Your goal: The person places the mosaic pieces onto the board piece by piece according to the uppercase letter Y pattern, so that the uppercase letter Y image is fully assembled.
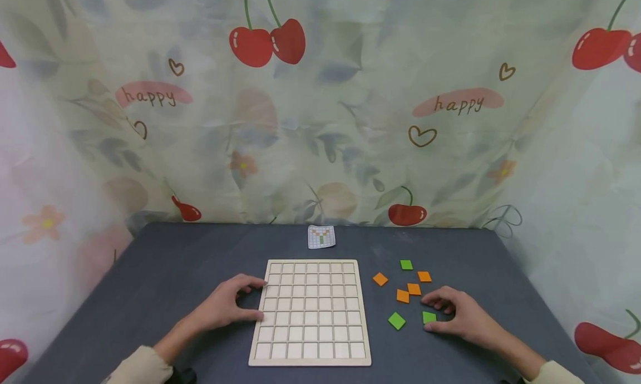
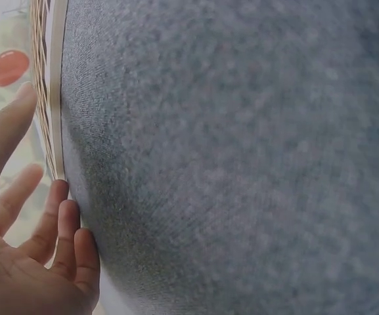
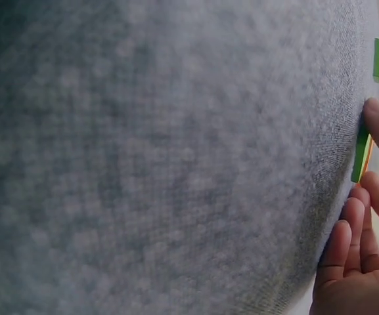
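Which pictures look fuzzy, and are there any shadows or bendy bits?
Head view: the board and tiles look crisp; left wrist: the tabletop is mostly blurry, its outline bends, and a dark shadow lies beside the left hand; right wrist: that tabletop is blurry too, fuzziest far from the right hand, and its outline curves.

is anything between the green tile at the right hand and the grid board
Yes: the left-hand green tile lies flat between the green tile at the right hand and the grid board. It would likely block a straight slide, but probably not a lift over.
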{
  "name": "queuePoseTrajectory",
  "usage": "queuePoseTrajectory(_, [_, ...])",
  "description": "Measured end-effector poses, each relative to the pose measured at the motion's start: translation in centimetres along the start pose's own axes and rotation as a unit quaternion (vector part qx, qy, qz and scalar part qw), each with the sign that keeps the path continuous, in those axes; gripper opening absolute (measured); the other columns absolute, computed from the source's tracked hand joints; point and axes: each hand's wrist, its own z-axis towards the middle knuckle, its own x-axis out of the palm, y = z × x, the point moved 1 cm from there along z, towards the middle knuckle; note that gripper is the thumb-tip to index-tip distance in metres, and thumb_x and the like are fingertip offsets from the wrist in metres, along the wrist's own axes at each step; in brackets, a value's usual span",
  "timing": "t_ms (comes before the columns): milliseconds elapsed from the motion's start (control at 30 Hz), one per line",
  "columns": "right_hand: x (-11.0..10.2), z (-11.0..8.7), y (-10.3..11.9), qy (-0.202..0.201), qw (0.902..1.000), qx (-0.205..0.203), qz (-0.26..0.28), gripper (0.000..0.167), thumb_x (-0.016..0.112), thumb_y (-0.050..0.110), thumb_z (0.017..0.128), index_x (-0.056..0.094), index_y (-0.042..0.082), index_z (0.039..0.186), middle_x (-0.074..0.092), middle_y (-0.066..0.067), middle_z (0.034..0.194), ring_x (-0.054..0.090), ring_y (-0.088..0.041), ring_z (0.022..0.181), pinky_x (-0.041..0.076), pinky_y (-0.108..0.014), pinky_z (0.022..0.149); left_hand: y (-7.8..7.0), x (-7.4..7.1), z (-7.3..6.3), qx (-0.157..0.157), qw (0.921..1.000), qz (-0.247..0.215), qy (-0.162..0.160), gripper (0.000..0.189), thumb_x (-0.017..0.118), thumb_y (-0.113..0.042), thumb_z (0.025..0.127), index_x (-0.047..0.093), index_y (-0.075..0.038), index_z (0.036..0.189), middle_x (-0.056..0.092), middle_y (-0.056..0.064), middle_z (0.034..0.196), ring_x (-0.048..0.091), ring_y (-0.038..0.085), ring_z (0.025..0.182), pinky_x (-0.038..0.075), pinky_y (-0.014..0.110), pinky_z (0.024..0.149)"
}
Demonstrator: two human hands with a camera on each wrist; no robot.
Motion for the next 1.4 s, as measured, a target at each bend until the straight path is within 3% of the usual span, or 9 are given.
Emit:
queuePoseTrajectory(400, [-0.3,-0.2,-0.1,0.023,0.9988,-0.041,0.012,0.025,0.083,0.032,0.088,0.074,0.017,0.106,0.064,0.006,0.096,0.059,-0.011,0.08,0.05,-0.028,0.07,0.0,0.4,0.5,0.006,0.9995,0.029,0.013,0.061,0.088,-0.039,0.08,0.068,-0.01,0.129,0.058,0.007,0.124,0.059,0.028,0.106,0.047,0.051,0.092])
queuePoseTrajectory(800, [-0.1,0.4,0.5,0.006,0.9993,-0.031,0.021,0.025,0.082,0.031,0.089,0.072,0.018,0.107,0.064,0.003,0.101,0.059,-0.013,0.084,0.049,-0.029,0.067,0.1,0.3,0.6,-0.013,0.9993,0.018,0.03,0.062,0.087,-0.041,0.081,0.067,-0.01,0.13,0.054,0.008,0.13,0.055,0.027,0.113,0.045,0.052,0.096])
queuePoseTrajectory(1000, [0.4,0.8,0.7,-0.003,0.9965,-0.061,0.057,0.024,0.081,0.026,0.09,0.073,0.014,0.109,0.069,-0.003,0.104,0.063,-0.013,0.082,0.051,-0.03,0.065,0.1,0.2,0.8,-0.008,0.9992,0.014,0.036,0.061,0.087,-0.041,0.082,0.066,-0.011,0.131,0.054,0.008,0.131,0.055,0.027,0.114,0.045,0.052,0.096])
queuePoseTrajectory(1167, [0.8,1.2,0.9,-0.002,0.9948,-0.067,0.077,0.025,0.081,0.024,0.09,0.074,0.01,0.109,0.07,-0.006,0.101,0.063,-0.014,0.078,0.053,-0.03,0.064,0.3,0.1,0.7,-0.004,0.9991,0.01,0.04,0.061,0.086,-0.041,0.083,0.065,-0.011,0.131,0.054,0.007,0.131,0.055,0.027,0.115,0.046,0.05,0.096])
queuePoseTrajectory(1400, [1.1,1.8,1.4,0.001,0.9962,-0.054,0.069,0.027,0.08,0.025,0.091,0.075,0.008,0.112,0.069,0.001,0.093,0.062,-0.015,0.075,0.051,-0.029,0.064,0.4,0.1,0.7,-0.007,0.9991,0.005,0.041,0.06,0.086,-0.041,0.083,0.065,-0.012,0.131,0.053,0.008,0.132,0.055,0.027,0.114,0.045,0.051,0.096])
